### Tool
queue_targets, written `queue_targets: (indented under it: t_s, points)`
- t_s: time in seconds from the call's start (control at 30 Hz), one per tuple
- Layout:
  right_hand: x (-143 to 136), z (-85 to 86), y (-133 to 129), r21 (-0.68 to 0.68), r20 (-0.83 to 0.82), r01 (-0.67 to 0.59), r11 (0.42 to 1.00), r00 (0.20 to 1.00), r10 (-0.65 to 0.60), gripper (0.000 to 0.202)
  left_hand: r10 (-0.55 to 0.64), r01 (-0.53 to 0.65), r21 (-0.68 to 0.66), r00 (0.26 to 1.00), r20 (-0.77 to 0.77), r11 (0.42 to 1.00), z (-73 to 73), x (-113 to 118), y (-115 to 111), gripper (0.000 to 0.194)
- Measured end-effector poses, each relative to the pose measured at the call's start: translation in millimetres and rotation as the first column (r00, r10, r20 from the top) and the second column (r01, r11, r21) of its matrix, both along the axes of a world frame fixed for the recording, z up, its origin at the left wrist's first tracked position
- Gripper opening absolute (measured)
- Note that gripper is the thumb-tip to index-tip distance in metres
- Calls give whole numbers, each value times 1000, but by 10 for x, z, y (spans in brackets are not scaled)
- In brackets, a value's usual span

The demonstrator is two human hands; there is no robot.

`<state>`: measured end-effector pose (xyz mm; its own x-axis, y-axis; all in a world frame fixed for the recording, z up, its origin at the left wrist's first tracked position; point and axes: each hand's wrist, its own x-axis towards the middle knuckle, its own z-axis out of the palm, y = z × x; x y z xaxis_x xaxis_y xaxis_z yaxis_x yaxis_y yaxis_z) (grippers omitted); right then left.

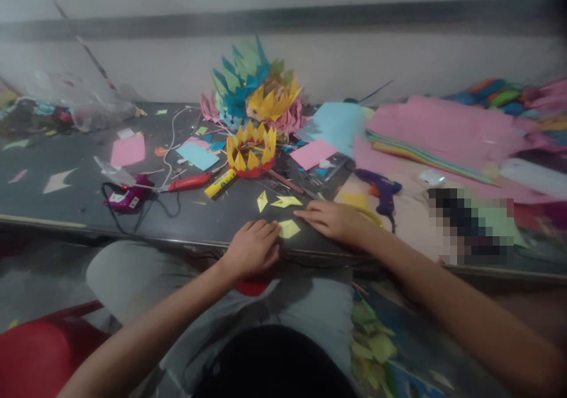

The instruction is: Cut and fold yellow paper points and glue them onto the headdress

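Yellow paper, a small folded piece [289, 228], lies at the near edge of the dark table [80, 197], and we press on it from both sides: our left hand [252, 247] lies knuckles-up with its fingertips on the piece's left edge, and our right hand [330, 219] lies flat just past its upper right corner, fingers stretched out. Neither hand is clenched around anything; both rest loosely spread on paper and tabletop. Just beyond our fingers lie two more folded yellow pieces [279, 201]. Further out from the hands stands a yellow paper crown on a red base [251, 152], with a yellow glue stick [220, 183] to its left. Beyond our right wrist lies a purple glue gun [381, 190], beside stacked pink sheets [438, 135].
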<state>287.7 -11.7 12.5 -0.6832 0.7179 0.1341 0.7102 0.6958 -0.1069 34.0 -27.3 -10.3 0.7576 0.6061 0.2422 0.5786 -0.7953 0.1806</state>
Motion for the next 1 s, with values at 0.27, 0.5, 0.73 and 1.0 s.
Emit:
queue_targets:
  t_s: [0.27, 0.5, 0.73, 1.0]
  points:
    - [-262, 101, -47, -107, 107, 147, 983, 985, -136, 30, -2, 3, -17, 1000, 24, 1000, 35, -19, 7, 34]
    - [-269, -50, -269, -47, -365, 163, 986, 916, -169, 23, 91, -72, -139, 986, 139, 988, 27, 2, 9, 29]
    - [-372, -173, -303, 132, -212, 100, 986, 975, -70, 27, 139, -122, -135, 982, 131, 983, 5, 135, 50, 16]
    - [-425, -197, -177, 81, -354, -20, 996, 934, 48, 24, 165, -113, -305, 974, 152, 946, 68, 143, 134, 26]
